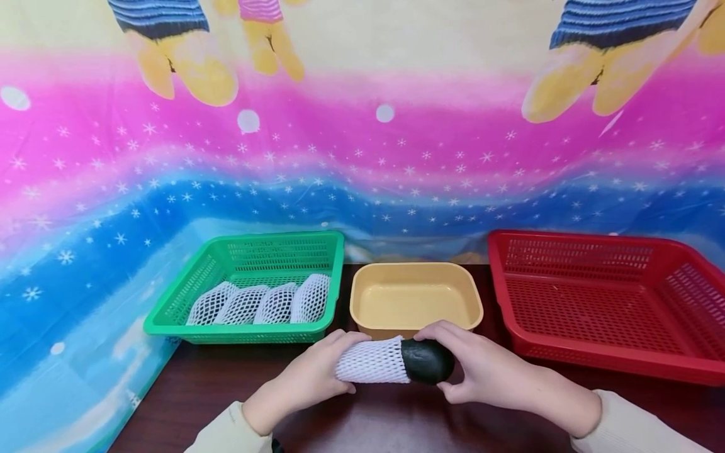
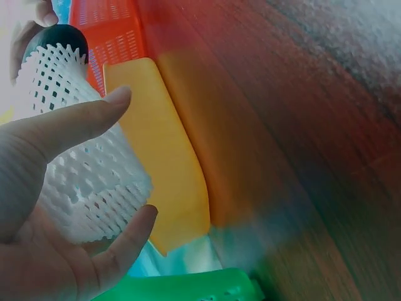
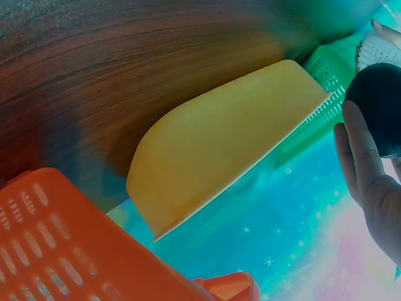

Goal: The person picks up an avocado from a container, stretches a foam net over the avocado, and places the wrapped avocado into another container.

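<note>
Over the table's front part, both hands hold a dark green, smooth, rounded oblong fruit or vegetable point(image 1: 429, 362) partly inside a white foam net sleeve point(image 1: 374, 362). My left hand point(image 1: 308, 374) grips the sleeved end, thumb on the near side and fingers behind. My right hand point(image 1: 493, 365) grips the bare dark end between thumb and fingers. In the left wrist view the net point(image 2: 94, 163) extends past the covered part, its open end near the left fingers. The right wrist view shows the dark end point(image 3: 379, 110) against the right fingers point(image 3: 360, 141).
A green basket point(image 1: 238, 329) on the left contains several net-sleeved pieces point(image 1: 277, 302) lying in a row. Behind the hands stands a yellow bin point(image 1: 416, 302), with a red basket point(image 1: 595, 352) to the right. A printed cloth point(image 1: 362, 138) hangs behind the dark wooden table point(image 1: 226, 371).
</note>
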`<state>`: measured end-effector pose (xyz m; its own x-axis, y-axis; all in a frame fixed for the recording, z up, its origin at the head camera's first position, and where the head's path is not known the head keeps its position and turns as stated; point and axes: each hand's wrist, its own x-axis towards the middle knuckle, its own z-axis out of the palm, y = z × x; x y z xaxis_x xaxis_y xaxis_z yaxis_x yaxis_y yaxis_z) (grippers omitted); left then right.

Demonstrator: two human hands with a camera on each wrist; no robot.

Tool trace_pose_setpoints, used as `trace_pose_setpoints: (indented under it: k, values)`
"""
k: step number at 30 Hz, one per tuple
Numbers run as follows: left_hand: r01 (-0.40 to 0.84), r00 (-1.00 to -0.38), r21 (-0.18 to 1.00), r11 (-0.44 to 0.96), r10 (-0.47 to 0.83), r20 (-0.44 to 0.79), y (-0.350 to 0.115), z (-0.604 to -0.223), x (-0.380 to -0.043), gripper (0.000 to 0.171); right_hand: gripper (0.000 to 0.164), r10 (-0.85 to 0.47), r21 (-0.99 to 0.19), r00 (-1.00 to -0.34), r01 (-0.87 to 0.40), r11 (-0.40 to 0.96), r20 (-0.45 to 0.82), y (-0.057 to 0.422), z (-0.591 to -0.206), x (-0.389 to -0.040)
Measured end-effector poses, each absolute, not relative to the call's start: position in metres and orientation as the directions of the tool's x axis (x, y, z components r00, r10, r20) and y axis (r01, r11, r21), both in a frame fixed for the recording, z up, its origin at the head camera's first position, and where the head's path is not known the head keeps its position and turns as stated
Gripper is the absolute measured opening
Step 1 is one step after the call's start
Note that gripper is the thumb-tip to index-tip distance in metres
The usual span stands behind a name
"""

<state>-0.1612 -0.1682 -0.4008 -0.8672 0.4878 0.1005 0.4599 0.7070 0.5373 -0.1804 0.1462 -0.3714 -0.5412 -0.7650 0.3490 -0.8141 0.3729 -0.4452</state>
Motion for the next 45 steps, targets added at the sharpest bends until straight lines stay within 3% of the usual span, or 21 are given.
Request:
trace_pose_setpoints:
  k: [9,20,28,38,45]
  values:
    - [0.480,-0.855,0.620,0.620,0.488,0.174,-0.156,-0.398,-0.159,0.074,0.074,-0.761,-0.440,-0.522,-0.829,0.345,0.386,0.145,-0.373,-0.181]
    - [0.534,-0.834,0.644,0.548,0.466,0.295,-0.147,-0.397,-0.157,0.047,0.075,-0.754,-0.532,-0.507,-0.809,0.249,0.418,0.144,-0.375,-0.178]
    - [0.533,-0.835,0.688,0.493,0.437,0.333,-0.141,-0.400,-0.158,0.047,0.065,-0.739,-0.641,-0.528,-0.748,0.171,0.419,0.143,-0.377,-0.178]
    - [0.502,-0.841,0.757,0.418,0.442,0.313,-0.135,-0.401,-0.159,0.061,0.061,-0.644,-0.590,-0.494,-0.803,0.080,0.584,0.139,-0.388,-0.178]
    - [0.492,-0.840,0.762,0.421,0.458,0.290,-0.130,-0.397,-0.160,0.072,0.057,-0.600,-0.625,-0.524,-0.779,0.050,0.605,0.136,-0.391,-0.177]
